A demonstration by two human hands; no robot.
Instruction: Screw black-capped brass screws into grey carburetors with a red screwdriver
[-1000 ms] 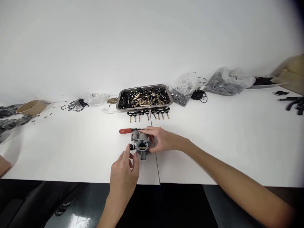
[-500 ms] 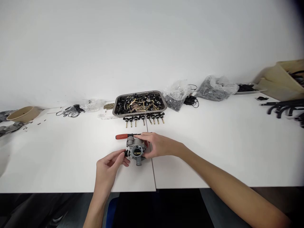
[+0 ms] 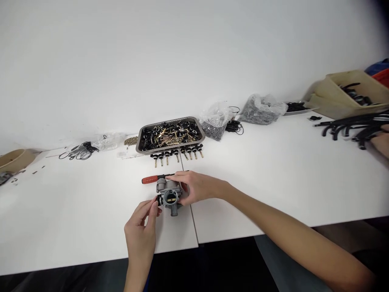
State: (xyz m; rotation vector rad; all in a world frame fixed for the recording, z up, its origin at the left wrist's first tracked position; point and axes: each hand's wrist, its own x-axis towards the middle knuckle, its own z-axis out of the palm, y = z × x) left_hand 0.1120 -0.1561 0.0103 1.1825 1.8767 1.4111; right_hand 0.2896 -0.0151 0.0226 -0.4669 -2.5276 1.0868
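Note:
A grey metal carburetor [image 3: 173, 198] rests on the white table, its round bore facing me with a brass piece across it. My right hand [image 3: 197, 187] is wrapped around its right side and top. At its left side, my left hand [image 3: 144, 219] pinches a black cap [image 3: 159, 199] between thumb and fingertips; the cap sits against the body. Just behind the carburetor lies a red-handled tool [image 3: 150, 179], its far end partly hidden by my right hand.
Behind stands a metal tray [image 3: 139, 151] of black-capped brass parts, with several such parts [image 3: 167, 157] lined up before it. Clear bags [image 3: 217, 121], black cords [image 3: 82, 151] and a beige bin [image 3: 323, 99] line the wall. Another person's hand [image 3: 381, 142] is near black hoses [image 3: 349, 125] at right.
The view has shifted toward the right and tilted. My left fingers have closed in more around the black cap. Another person's hand has appeared at the far right.

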